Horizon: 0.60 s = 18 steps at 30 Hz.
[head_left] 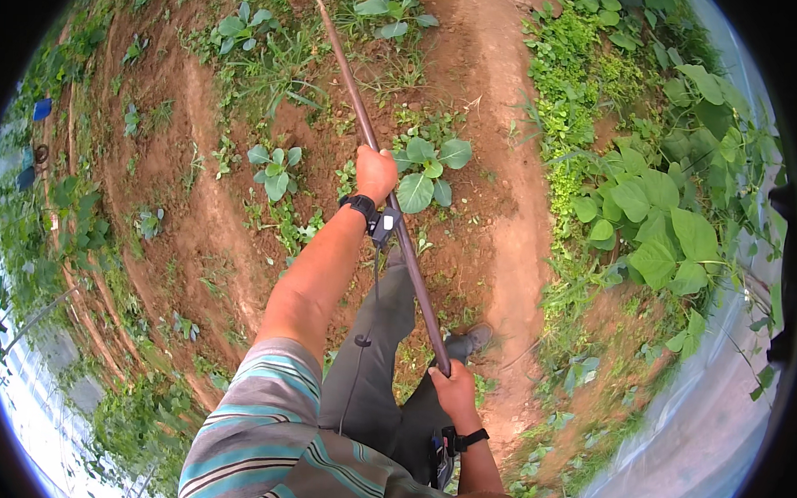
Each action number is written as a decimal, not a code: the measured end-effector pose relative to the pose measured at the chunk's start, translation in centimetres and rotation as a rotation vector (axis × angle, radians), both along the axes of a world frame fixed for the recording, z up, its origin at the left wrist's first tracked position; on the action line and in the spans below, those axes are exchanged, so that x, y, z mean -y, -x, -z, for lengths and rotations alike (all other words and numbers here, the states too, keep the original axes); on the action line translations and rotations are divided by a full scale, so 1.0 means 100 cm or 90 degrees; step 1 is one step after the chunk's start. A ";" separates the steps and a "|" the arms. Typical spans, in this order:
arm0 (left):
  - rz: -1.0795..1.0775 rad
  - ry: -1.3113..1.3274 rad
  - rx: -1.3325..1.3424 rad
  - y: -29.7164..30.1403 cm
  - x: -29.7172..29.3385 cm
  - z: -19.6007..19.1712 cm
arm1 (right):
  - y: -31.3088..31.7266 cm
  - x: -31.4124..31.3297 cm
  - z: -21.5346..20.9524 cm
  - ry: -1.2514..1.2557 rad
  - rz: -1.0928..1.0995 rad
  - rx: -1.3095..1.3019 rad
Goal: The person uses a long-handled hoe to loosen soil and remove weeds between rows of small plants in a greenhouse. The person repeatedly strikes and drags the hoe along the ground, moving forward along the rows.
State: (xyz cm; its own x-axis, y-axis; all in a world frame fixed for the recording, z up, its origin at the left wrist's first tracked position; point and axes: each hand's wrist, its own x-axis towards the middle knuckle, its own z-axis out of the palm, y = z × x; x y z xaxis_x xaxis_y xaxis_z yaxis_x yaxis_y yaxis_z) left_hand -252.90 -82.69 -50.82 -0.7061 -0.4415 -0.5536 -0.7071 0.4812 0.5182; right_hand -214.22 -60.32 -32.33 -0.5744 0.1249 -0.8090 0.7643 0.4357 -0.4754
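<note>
A long brown wooden pole (343,63) slants from the top of the view down toward my body; its far end runs out of sight at the upper edge. My left hand (376,173) is closed around its middle, the arm stretched forward. Lower down, my right hand (454,391) grips the pole close to its near end, beside my thigh. Just right of my left hand grows a leafy green seedling (429,169). Another seedling (276,171) stands left of that hand, among small weeds. Whatever tool head the pole may carry is not visible.
Reddish soil with several young plants and weeds spreads to the left. A bare dirt path (511,165) runs along the right, bordered by low greenery and broad-leaved bean-like plants (659,205). Plastic sheeting (672,452) lines the right side. My shoe (478,336) rests by the path.
</note>
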 end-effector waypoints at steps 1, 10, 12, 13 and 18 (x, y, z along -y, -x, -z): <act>0.038 0.053 -0.001 0.011 -0.002 0.004 | 0.006 0.002 0.007 0.019 0.021 0.006; 0.005 -0.039 0.049 -0.080 -0.065 -0.013 | -0.054 -0.028 -0.054 -0.003 0.098 0.116; -0.012 -0.076 0.058 -0.075 -0.066 -0.022 | -0.053 -0.033 -0.066 -0.043 0.047 0.090; -0.022 -0.096 0.067 -0.074 -0.067 -0.025 | -0.051 -0.035 -0.070 -0.054 0.033 0.079; -0.005 -0.074 0.067 -0.112 -0.091 -0.030 | -0.070 -0.056 -0.089 -0.069 0.004 0.066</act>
State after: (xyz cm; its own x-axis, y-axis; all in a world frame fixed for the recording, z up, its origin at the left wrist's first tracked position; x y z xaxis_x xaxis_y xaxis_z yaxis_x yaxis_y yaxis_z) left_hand -241.67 -73.63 -47.80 -0.6389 -0.3749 -0.6718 -0.7634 0.4167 0.4935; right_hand -207.26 -54.76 -23.43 -0.4880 0.2182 -0.8451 0.8092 0.4760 -0.3443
